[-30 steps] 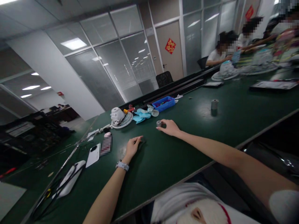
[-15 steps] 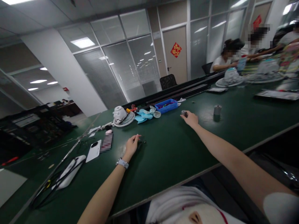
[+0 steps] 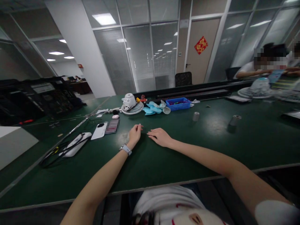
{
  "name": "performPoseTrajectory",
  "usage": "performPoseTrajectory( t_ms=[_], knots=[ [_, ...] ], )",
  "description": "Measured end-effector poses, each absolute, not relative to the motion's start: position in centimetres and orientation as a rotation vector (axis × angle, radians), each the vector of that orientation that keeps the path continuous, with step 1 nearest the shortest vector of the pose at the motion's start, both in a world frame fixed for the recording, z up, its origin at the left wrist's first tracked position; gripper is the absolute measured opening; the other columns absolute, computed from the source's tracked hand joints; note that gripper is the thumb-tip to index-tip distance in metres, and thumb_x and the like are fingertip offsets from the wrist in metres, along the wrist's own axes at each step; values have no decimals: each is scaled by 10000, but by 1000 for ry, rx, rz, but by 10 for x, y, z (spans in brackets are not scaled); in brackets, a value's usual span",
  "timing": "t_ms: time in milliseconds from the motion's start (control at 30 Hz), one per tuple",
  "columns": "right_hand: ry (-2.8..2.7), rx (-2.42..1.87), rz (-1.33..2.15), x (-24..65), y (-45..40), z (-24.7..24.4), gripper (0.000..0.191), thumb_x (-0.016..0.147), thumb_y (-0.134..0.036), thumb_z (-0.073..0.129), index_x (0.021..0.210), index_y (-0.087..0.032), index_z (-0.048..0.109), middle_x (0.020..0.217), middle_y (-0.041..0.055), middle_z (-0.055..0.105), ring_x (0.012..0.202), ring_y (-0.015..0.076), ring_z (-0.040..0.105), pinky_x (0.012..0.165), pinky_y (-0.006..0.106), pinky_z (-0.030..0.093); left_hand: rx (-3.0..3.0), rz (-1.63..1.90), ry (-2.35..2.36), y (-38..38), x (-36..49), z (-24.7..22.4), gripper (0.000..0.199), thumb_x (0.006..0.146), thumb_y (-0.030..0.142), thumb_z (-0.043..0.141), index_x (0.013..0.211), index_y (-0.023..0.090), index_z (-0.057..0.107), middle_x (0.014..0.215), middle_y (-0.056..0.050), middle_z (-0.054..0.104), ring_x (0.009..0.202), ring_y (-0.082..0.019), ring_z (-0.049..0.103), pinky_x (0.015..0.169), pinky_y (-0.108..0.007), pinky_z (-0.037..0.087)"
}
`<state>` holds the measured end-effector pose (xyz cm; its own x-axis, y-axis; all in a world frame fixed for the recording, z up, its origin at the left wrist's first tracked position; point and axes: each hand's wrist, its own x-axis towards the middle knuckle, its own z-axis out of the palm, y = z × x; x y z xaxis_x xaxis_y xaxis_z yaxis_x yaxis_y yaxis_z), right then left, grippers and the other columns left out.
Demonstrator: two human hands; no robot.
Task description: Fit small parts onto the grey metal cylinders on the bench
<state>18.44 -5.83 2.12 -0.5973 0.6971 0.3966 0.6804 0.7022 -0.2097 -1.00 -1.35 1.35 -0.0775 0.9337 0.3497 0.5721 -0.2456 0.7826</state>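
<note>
My left hand (image 3: 135,133), with a watch (image 3: 126,149) on its wrist, rests on the green table with its fingers pinched. Something small shows at the fingertips, too tiny to name. Just right of it, my right hand (image 3: 160,137) reaches low over the table, palm down and fingers stretched towards the left hand. Nothing is visible in the right hand; its underside is hidden. Two small grey metal cylinders stand apart to the right: a nearer one (image 3: 196,116) and another one (image 3: 235,120) farther right.
Along the back are a white fan part (image 3: 129,101) on its grille, blue fan blades (image 3: 153,108) and a blue bin (image 3: 178,104) of small items. A phone (image 3: 98,131) and a cabled white device (image 3: 77,144) lie left. Co-workers sit far right beside more fan parts (image 3: 257,88).
My right hand has let go of a metal cylinder, now standing on the table, and moved left beside my left hand. The left hand stays pinched. The camera view has levelled and turned.
</note>
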Motion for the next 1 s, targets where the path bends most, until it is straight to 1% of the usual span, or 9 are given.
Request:
performPoseTrajectory(
  t_ms=[133, 267, 367, 467, 533, 600, 700, 833, 1000],
  knots=[
    [-2453, -1036, 75, 182, -53, 19, 236, 959, -230, 577, 1103, -219, 764, 1123, 53, 747, 1103, 213, 671, 993, 375, 464, 1812, 1234, 1613, -13, -8, 13, 411, 958, 474, 404, 932, 178, 689, 855, -79, 741, 804, -211, 685, 723, -305, 472],
    [-2382, -1018, 8, 219, -49, 26, 269, 962, -192, 546, 1113, -242, 763, 1117, 39, 749, 1036, 202, 692, 943, 364, 486, 1817, 1240, 1597, -11, -10, 10, 426, 957, 495, 405, 937, 179, 690, 849, -77, 741, 800, -212, 686, 717, -305, 471],
    [-2124, -1261, -170, 279, -36, 43, 302, 971, -209, 512, 1146, -240, 756, 1138, 64, 740, 1034, 236, 686, 931, 391, 483, 1840, 1236, 1593, -10, -12, 8, 442, 957, 511, 397, 938, 183, 692, 842, -73, 740, 789, -212, 681, 705, -304, 469],
    [-1761, -1597, -347, 346, -18, 60, 334, 981, -286, 490, 1166, -205, 756, 1154, 115, 728, 1047, 287, 669, 938, 422, 473, 1854, 1216, 1603, -11, -13, 8, 446, 956, 518, 393, 953, 187, 693, 850, -72, 742, 800, -214, 679, 699, -303, 461],
    [-1590, -1773, -395, 381, -10, 63, 356, 977, -313, 486, 1179, -191, 754, 1164, 134, 722, 1058, 304, 660, 927, 423, 476, 1858, 1210, 1607, -11, -13, 9, 446, 955, 523, 394, 956, 192, 692, 848, -69, 743, 801, -215, 677, 689, -300, 458],
    [-1512, -1897, -377, 404, -5, 60, 352, 965, -305, 496, 1175, -194, 756, 1155, 133, 726, 1043, 300, 664, 890, 401, 487, 1858, 1202, 1608, -12, -13, 9, 444, 952, 526, 396, 954, 194, 690, 838, -66, 742, 789, -213, 676, 673, -296, 457],
    [-1484, -1994, -321, 416, -2, 50, 335, 951, -288, 512, 1159, -208, 763, 1123, 122, 738, 1002, 281, 676, 852, 375, 491, 1853, 1196, 1611, -12, -13, 10, 441, 949, 524, 398, 951, 191, 688, 823, -64, 741, 769, -211, 673, 661, -293, 458],
    [-1470, -2030, -299, 416, -1, 44, 335, 950, -299, 520, 1174, -221, 757, 1095, 126, 744, 970, 267, 679, 858, 371, 486, 1863, 1182, 1621, -14, -11, 12, 436, 949, 516, 397, 955, 192, 688, 836, -62, 743, 772, -211, 671, 664, -295, 453],
    [-1452, -2019, -289, 413, -2, 40, 367, 951, -317, 494, 1167, -181, 757, 1082, 162, 737, 975, 286, 679, 868, 387, 488, 1868, 1178, 1629, -15, -9, 14, 429, 948, 511, 400, 938, 196, 690, 821, -58, 740, 763, -209, 666, 665, -297, 448]
  ],
)
